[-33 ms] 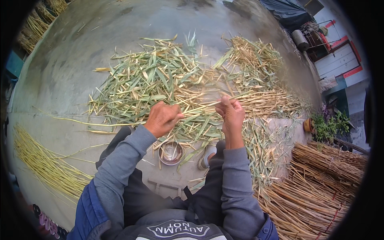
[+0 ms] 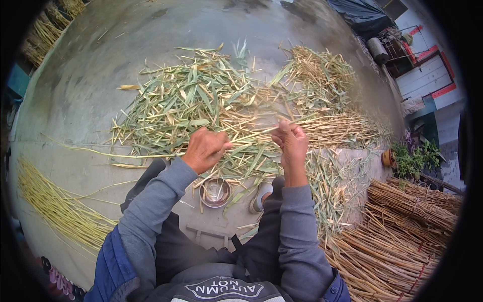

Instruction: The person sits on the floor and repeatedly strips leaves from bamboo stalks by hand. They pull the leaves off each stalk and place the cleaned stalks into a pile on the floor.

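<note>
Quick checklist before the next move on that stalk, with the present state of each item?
1. Left hand closed on the stalk: ok.
2. Right hand pinching the other end: ok.
3. Stalk held above the leaf pile: ok.
4. Metal bowl clear of both hands: ok.
5. Stalk stripped clean: cannot tell.
6. Bundles lie to the right, apart from the hands: ok.
</note>
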A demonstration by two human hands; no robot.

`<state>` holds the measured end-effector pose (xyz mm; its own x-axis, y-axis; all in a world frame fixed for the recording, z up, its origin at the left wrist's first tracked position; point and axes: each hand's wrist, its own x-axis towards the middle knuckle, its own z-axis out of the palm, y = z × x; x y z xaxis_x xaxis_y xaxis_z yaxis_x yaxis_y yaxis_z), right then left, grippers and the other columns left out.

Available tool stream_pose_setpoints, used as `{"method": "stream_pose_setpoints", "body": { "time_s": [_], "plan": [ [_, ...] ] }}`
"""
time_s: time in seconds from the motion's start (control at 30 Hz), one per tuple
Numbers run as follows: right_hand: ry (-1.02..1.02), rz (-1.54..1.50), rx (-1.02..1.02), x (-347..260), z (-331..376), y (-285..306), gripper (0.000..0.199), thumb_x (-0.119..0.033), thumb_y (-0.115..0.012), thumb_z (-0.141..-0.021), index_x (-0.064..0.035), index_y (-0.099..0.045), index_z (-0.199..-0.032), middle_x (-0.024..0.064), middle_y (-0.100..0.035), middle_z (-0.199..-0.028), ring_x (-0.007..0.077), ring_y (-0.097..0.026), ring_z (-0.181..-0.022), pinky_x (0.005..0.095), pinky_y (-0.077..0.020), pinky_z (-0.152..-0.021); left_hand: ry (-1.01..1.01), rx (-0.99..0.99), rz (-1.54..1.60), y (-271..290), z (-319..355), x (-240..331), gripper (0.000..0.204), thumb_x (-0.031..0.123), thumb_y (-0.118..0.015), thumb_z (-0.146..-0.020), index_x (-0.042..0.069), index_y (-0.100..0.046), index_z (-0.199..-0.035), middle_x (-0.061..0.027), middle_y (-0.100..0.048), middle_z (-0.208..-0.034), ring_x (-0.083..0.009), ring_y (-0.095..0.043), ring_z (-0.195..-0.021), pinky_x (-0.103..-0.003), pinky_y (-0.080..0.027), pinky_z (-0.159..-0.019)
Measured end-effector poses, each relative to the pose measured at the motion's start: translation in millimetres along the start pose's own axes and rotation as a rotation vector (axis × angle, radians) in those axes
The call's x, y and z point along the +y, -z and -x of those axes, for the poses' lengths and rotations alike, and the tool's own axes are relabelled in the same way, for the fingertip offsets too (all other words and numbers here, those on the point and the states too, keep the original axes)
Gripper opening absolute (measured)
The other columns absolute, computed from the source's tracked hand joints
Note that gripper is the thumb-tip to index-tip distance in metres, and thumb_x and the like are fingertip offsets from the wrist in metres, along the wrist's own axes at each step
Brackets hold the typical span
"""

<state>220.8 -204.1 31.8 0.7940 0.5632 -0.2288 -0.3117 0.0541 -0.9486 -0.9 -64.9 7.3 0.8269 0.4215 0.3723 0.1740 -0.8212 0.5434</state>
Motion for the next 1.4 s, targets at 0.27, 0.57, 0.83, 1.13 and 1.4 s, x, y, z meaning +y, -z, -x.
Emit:
{"method": "stream_pose_setpoints", "body": {
  "time_s": [0.27, 0.57, 0.83, 1.13, 1.4],
  "plan": [
    [-0.127, -0.127, -0.109, -3.0, -3.6, 1.0, 0.022, -0.016, -0.073, -0.096, -0.0002, -0.061, -0.104, 0.0151, -0.074, -0.097, 0.0221, -0.075, -0.085, 0.0297, -0.0643, -0.071, 0.047, 0.228, -0.001, 22.8, -4.3, 11.8, 0.023, 0.029, -0.073, -0.091, 0.008, -0.066, -0.082, -0.0096, -0.064, -0.068, -0.0300, -0.062, -0.063, -0.041, -0.043, -0.061],
    [-0.028, -0.345, -0.226, -15.3, -6.3, 7.5, 0.032, -0.002, -0.064, -0.097, 0.0035, -0.053, -0.127, 0.0162, -0.071, -0.112, 0.0285, -0.073, -0.104, 0.0312, -0.0635, -0.082, 0.197, 0.092, 0.229, 54.4, -9.3, 4.2, 0.027, 0.030, -0.078, -0.088, 0.007, -0.066, -0.081, -0.0098, -0.065, -0.064, -0.0243, -0.064, -0.055, -0.035, -0.047, -0.051],
    [0.178, -0.540, 0.057, -41.9, -60.3, 145.2, 0.045, -0.013, -0.070, -0.097, 0.0047, -0.051, -0.133, 0.0179, -0.067, -0.121, 0.0274, -0.068, -0.113, 0.0288, -0.0608, -0.085, 0.210, 0.047, 0.309, 72.3, 3.9, -4.2, 0.027, 0.027, -0.080, -0.087, 0.005, -0.066, -0.079, -0.0092, -0.066, -0.065, -0.0193, -0.062, -0.055, -0.033, -0.045, -0.051],
    [-0.169, -0.492, -0.216, -18.5, -17.0, 64.7, 0.044, -0.013, -0.065, -0.100, 0.0058, -0.048, -0.136, 0.0223, -0.059, -0.137, 0.0335, -0.061, -0.126, 0.0387, -0.0573, -0.097, 0.238, 0.055, 0.265, 62.3, 6.2, -6.8, 0.029, 0.028, -0.082, -0.085, 0.005, -0.065, -0.078, -0.0078, -0.064, -0.064, -0.0186, -0.060, -0.054, -0.033, -0.044, -0.050],
    [-0.032, -0.390, -0.151, -12.2, -8.7, 15.4, 0.021, -0.015, -0.069, -0.098, -0.0059, -0.060, -0.114, 0.0112, -0.073, -0.111, 0.0208, -0.073, -0.099, 0.0274, -0.0585, -0.076, 0.222, 0.033, 0.282, 58.9, 9.2, -10.1, 0.025, 0.021, -0.080, -0.088, 0.002, -0.066, -0.079, -0.0060, -0.062, -0.063, -0.0129, -0.057, -0.055, -0.030, -0.043, -0.050]
  ]
}}
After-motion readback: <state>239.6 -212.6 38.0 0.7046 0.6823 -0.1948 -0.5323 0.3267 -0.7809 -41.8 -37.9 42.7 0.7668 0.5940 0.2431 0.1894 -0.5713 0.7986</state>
